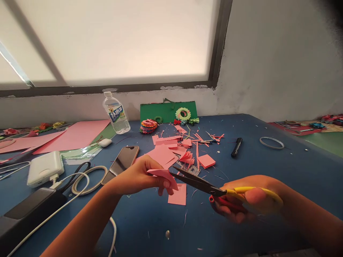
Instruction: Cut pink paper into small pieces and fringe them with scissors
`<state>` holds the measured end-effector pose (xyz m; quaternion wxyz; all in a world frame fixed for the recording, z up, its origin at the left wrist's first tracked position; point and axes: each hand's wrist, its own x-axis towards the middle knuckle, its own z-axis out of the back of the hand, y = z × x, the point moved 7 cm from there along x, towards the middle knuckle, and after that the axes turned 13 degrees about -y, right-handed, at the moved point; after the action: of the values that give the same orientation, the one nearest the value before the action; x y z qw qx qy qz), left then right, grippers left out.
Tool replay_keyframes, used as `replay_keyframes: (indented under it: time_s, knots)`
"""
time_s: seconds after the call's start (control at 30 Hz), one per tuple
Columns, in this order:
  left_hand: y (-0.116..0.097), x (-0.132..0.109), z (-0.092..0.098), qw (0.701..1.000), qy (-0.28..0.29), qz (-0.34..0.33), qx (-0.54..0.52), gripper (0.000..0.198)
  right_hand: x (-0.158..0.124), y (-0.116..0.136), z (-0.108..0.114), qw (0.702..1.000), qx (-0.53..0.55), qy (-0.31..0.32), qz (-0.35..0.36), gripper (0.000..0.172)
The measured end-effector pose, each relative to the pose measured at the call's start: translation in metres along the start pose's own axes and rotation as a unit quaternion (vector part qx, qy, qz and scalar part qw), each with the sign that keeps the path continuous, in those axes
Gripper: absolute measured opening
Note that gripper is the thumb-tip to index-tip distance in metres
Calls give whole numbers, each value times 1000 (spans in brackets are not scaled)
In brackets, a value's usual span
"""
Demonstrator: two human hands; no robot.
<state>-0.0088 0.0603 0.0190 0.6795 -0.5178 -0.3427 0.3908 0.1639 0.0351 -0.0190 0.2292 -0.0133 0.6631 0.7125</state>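
Observation:
Between the thumb and fingers of my left hand is a small folded piece of pink paper. My right hand grips a pair of scissors with yellow and red handles. The dark blades are slightly apart, and their tips reach the paper's right edge; whether they touch it I cannot tell. Below the held paper, a pink paper square lies on the blue table. Beyond the blades are a stack of pink squares, folded pink pieces and larger pink sheets.
Thin pink offcuts litter the middle. A phone, tape roll, power bank and cables lie left. A water bottle stands behind. Paper flowers sit by a green board. A black marker and ring lie right.

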Motion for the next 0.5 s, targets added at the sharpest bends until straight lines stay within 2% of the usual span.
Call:
replay_keyframes:
  time_s: [0.17,0.27,0.4,0.5]
  knots:
    - [-5,-7,9,987,28,2,161,21,1,-9,6,999,-14,-22,-24,81]
    - [-2,-10,10,974,40,20,222,26,7,-18,8,1000,3,-5,-11,80]
    - [2,-14,5,968,71,33,239,23,13,-23,-1,998,31,50,-5,84]
    - [4,-15,5,971,79,46,220,22,16,-19,-8,996,72,44,-8,83]
